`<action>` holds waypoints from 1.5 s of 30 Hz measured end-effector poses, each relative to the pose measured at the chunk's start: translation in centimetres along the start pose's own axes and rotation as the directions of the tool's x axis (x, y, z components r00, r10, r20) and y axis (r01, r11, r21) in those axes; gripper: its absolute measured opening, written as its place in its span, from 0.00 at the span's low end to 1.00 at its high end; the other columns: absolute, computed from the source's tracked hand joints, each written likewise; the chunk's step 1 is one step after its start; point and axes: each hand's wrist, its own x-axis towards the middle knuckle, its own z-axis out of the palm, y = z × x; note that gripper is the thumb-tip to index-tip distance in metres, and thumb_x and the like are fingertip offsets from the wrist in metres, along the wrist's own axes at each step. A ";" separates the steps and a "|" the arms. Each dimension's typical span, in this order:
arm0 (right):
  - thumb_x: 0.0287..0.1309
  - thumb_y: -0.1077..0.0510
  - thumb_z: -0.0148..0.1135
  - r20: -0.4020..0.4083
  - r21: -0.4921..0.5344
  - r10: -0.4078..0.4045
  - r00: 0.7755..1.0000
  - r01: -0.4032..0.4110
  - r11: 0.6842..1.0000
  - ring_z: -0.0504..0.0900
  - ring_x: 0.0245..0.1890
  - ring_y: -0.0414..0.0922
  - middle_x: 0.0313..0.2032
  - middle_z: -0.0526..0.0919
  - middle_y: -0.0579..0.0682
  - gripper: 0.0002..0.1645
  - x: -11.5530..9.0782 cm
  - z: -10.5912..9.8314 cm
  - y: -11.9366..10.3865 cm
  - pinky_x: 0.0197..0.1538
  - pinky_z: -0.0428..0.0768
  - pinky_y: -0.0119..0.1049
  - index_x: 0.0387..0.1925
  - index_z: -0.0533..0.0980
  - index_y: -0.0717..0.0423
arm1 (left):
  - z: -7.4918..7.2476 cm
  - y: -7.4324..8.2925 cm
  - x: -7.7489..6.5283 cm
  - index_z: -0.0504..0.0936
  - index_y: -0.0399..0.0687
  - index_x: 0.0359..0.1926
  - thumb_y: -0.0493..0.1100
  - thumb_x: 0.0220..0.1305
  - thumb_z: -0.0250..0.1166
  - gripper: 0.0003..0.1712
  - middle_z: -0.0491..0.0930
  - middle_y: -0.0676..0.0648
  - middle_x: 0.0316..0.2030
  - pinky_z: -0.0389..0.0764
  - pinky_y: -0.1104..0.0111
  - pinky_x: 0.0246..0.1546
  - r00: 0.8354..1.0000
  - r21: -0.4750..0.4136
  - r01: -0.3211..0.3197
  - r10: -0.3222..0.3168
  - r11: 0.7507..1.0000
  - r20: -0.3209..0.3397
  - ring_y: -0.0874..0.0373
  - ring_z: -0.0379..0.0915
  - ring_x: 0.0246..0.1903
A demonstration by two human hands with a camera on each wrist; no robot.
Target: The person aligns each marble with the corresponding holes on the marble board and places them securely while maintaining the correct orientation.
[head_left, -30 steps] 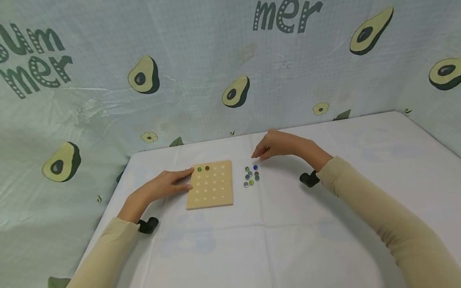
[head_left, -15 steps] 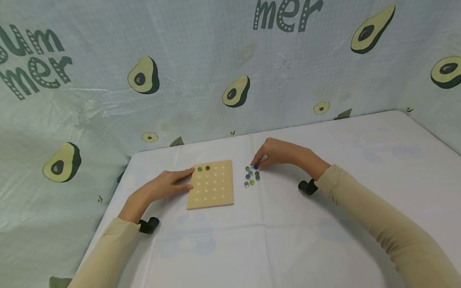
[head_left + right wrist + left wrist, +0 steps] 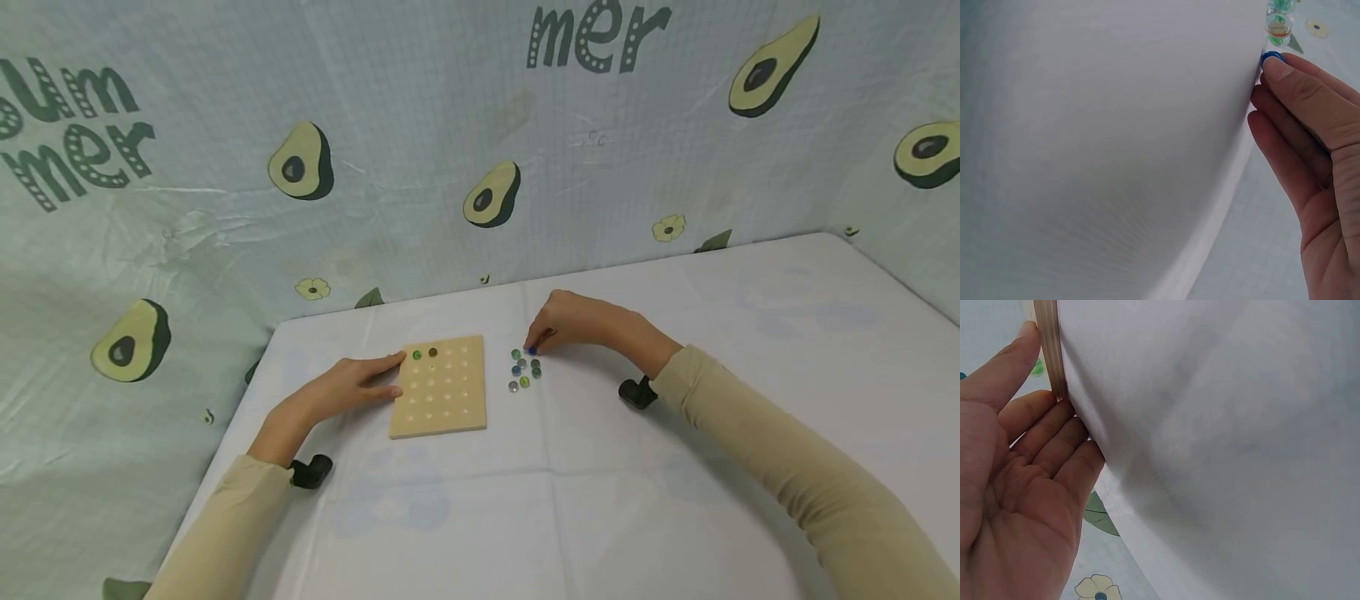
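A square wooden board (image 3: 457, 400) with rows of shallow hollows lies on the white table. In its far row sit a green marble (image 3: 417, 355) and a dark amber marble (image 3: 432, 352). My left hand (image 3: 347, 390) rests against the board's left side, thumb and forefinger spread along it. In the left wrist view, the fingertips touch the board's edge (image 3: 1051, 347). Right of the board, my right hand (image 3: 573, 319) pinches a blue marble (image 3: 1272, 57) between thumb and forefinger, at the far end of a small group of glass marbles (image 3: 524, 382).
The loose marbles, several clear, green and bluish ones, lie close together on the white cloth (image 3: 480, 517). Behind the table hangs a pale curtain (image 3: 405, 217) printed with avocados. A black wrist camera (image 3: 637, 392) sits under the right sleeve.
My right hand has come down and slightly nearer, from above the marbles onto the blue one, and its fingers have closed on it. The left hand and board have stayed put.
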 end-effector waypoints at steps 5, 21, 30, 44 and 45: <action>0.57 0.62 0.75 0.013 0.007 -0.002 1.000 0.002 1.000 0.89 0.41 0.38 0.40 0.91 0.47 0.11 -0.1 0.0 0.1 0.44 0.85 0.27 0.43 0.90 0.56 | 0.1 0.1 -0.1 0.58 0.51 0.79 0.63 0.71 0.61 0.45 0.60 0.39 0.75 0.63 0.43 0.70 1.000 -0.001 -0.003 0.003 1.000 0.007 0.37 0.56 0.74; 0.56 0.61 0.76 -0.058 0.026 0.047 0.997 -0.045 0.999 0.89 0.40 0.38 0.40 0.91 0.46 0.12 -0.1 -1.1 -1.0 0.43 0.85 0.27 0.43 0.90 0.56 | 0.1 0.1 -0.3 0.58 0.51 0.79 0.63 0.71 0.61 0.44 0.60 0.40 0.76 0.63 0.42 0.70 1.000 0.001 0.004 -0.004 1.000 -0.001 0.38 0.56 0.74; 0.58 0.61 0.74 -0.103 0.062 -0.032 0.994 0.039 0.997 0.89 0.40 0.37 0.40 0.91 0.47 0.11 0.5 -1.1 -1.9 0.42 0.84 0.26 0.43 0.89 0.58 | 0.0 0.3 -0.3 0.59 0.50 0.79 0.62 0.72 0.61 0.44 0.61 0.39 0.75 0.63 0.42 0.69 1.000 0.004 -0.001 0.001 1.000 -0.002 0.37 0.56 0.74; 0.60 0.60 0.73 -0.124 0.077 -0.086 0.989 0.096 0.992 0.88 0.39 0.34 0.40 0.91 0.45 0.09 2.3 -0.6 -2.8 0.42 0.84 0.26 0.43 0.89 0.57 | -0.1 0.3 -0.2 0.58 0.50 0.79 0.62 0.72 0.61 0.44 0.61 0.39 0.75 0.64 0.43 0.69 1.000 0.007 0.003 -0.003 1.000 0.000 0.37 0.56 0.74; 0.60 0.60 0.73 -0.123 0.076 -0.085 0.989 0.095 0.993 0.88 0.39 0.33 0.40 0.91 0.45 0.09 2.4 -0.5 -2.9 0.41 0.84 0.26 0.43 0.89 0.56 | -0.1 0.3 -0.2 0.59 0.50 0.79 0.62 0.72 0.61 0.44 0.61 0.39 0.75 0.64 0.43 0.69 1.000 0.005 0.002 -0.002 1.000 -0.001 0.37 0.56 0.74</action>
